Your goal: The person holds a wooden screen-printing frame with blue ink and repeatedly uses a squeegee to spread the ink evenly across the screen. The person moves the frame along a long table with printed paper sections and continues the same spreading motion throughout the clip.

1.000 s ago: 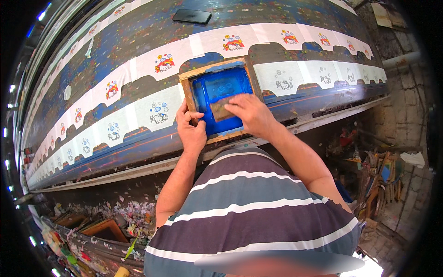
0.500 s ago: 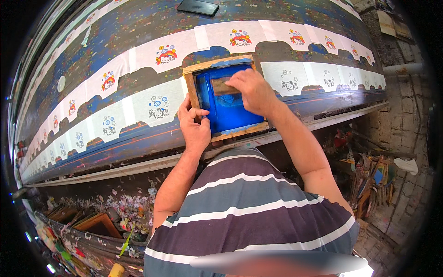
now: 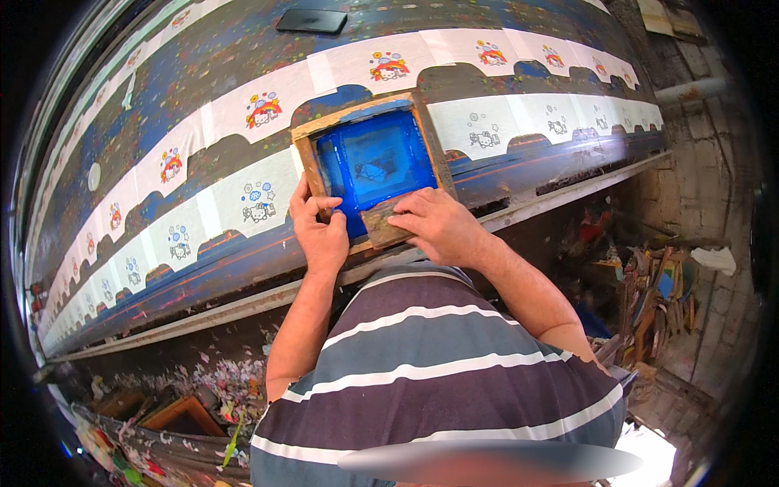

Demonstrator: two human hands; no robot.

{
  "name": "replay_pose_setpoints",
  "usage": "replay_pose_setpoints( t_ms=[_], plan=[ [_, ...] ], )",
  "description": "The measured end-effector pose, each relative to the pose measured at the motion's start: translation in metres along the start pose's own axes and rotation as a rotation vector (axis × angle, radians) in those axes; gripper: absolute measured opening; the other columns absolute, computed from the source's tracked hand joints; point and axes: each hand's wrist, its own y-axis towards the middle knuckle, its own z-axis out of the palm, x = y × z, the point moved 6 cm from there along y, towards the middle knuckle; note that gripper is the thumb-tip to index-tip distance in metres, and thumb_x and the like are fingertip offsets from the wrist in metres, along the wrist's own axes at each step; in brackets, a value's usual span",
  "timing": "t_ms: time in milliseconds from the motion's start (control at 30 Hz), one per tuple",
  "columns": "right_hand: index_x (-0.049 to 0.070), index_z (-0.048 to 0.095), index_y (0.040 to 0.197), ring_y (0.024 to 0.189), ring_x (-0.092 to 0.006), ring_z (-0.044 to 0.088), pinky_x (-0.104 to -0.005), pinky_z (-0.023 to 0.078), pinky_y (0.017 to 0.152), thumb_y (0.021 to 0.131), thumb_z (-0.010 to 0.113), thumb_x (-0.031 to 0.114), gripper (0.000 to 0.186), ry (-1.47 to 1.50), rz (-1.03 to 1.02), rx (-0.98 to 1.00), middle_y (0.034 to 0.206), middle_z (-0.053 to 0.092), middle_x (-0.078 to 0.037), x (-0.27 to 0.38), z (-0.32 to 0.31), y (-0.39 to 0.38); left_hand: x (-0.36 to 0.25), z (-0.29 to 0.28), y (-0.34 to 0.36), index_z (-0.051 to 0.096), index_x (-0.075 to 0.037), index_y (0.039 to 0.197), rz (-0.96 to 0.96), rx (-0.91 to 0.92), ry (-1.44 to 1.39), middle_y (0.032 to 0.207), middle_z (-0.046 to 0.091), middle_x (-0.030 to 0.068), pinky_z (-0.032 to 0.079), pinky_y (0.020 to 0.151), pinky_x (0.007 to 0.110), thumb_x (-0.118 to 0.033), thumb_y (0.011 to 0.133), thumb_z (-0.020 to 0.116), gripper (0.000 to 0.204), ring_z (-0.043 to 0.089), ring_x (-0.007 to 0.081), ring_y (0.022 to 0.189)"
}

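A wooden screen-printing frame [image 3: 306, 159] lies on the printing table over a row of white cut pieces. Blue ink coats its mesh [image 3: 398, 146], where a small motif shows through. My left hand [image 3: 321, 237] grips the frame's left side close to the near corner, fingers curled against the wood. In my right hand [image 3: 445, 229] is a wooden squeegee [image 3: 385, 225], held at the near end of the mesh by its upper edge. The squeegee's blade edge is hard to make out.
White pieces with colourful printed motifs [image 3: 264, 109] form a farther row; nearer pieces [image 3: 484, 134] carry outline prints, some with blue. A dark phone [image 3: 312, 21] lies at the back. A metal rail [image 3: 219, 303] edges the table, with wooden frames [image 3: 185, 415] below left and stacked sticks [image 3: 661, 300] right.
My right hand has drawn the squeegee from the far part of the mesh to its near end, uncovering the motif. My left hand still grips the frame. The view has shifted slightly.
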Motion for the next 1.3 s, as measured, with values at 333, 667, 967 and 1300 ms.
replay_pose_setpoints(
  t_ms=[333, 667, 967, 1300],
  plan=[
    [0.005, 0.079, 0.135, 0.137, -0.0412, 0.07, -0.0497, 0.056, 0.117, 0.096, 0.088, 0.004, 0.04, 0.12, 0.362, -0.514, 0.144, 0.074, -0.019, -0.064, -0.038, -0.087, -0.05, 0.027, -0.003, 0.079, -0.006, 0.099, 0.149, -0.024, -0.102, 0.173, 0.054, 0.0257, 0.043, 0.13, 0.049, 0.016, 0.085, 0.07, 0.028, 0.052, 0.0416, 0.163],
    [0.004, 0.082, 0.132, 0.134, -0.0404, 0.071, -0.0492, 0.056, 0.117, 0.096, 0.085, 0.001, 0.037, 0.193, 0.428, -0.597, 0.14, 0.076, -0.019, -0.157, -0.098, -0.182, -0.072, 0.179, -0.019, 0.081, -0.007, 0.101, 0.131, -0.003, -0.041, 0.175, 0.053, 0.0277, 0.037, 0.135, 0.049, 0.013, 0.086, 0.071, 0.027, 0.047, 0.0427, 0.167],
    [0.003, 0.08, 0.133, 0.133, -0.0421, 0.07, -0.0517, 0.057, 0.113, 0.095, 0.085, -0.001, 0.038, 0.206, 0.293, -0.558, 0.14, 0.075, -0.019, -0.187, -0.132, -0.213, -0.062, 0.216, -0.023, 0.078, -0.005, 0.105, -0.019, -0.008, -0.14, 0.18, 0.051, 0.0211, 0.057, 0.104, 0.034, 0.017, 0.089, 0.072, 0.027, 0.068, 0.0234, 0.14],
    [0.008, 0.082, 0.123, 0.132, -0.038, 0.071, -0.052, 0.058, 0.11, 0.085, 0.089, 0.006, 0.039, 0.111, -0.053, -0.443, 0.134, 0.076, -0.012, -0.157, -0.134, -0.178, -0.056, 0.215, -0.024, 0.078, -0.006, 0.101, -0.126, 0.005, -0.16, 0.181, 0.052, 0.021, 0.057, 0.099, 0.031, 0.017, 0.086, 0.076, 0.028, 0.07, 0.0202, 0.137]
  ],
)
